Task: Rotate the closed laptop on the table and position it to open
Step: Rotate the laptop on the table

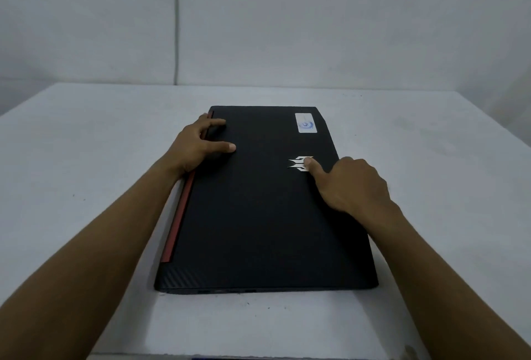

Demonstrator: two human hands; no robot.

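Note:
A closed black laptop lies flat on the white table, its long side running away from me. A red hinge strip runs along its left edge, and its short side with ports faces me. A silver logo and a white sticker mark the lid. My left hand grips the far left edge, thumb and forefinger on the lid, the other fingers over the red strip. My right hand rests on the right part of the lid, thumb on the logo, its fingers hidden over the right edge.
The white table extends well beyond the laptop on both sides and toward the back. A pale wall stands behind it, with a thin grey cable running down it. The table's front edge is just below the laptop.

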